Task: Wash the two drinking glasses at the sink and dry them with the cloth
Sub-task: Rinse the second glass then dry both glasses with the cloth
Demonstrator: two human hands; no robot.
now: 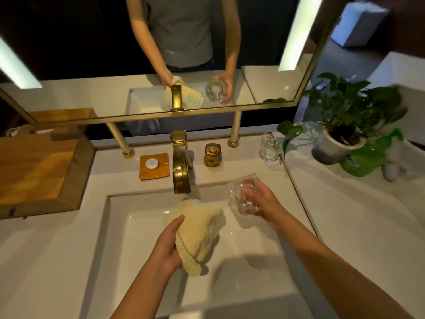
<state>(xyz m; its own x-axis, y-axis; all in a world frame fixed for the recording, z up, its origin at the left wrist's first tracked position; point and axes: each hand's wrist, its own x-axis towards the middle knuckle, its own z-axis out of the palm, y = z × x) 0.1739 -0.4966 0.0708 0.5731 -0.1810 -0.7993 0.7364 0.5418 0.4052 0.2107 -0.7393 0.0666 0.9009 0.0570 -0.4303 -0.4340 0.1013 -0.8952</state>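
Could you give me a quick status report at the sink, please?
Left hand grips cloth. Right hand holds one glass over sink. Second glass on counter. Nothing between.

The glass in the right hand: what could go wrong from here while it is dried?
1. The right hand alone holds the glass above the hard sink; if it is wet, it may slip and break.
2. The cloth is bunched in the left hand, apart from the glass, so it may dry poorly unless spread.
3. The second glass stands on the counter behind; a reaching arm might knock it.
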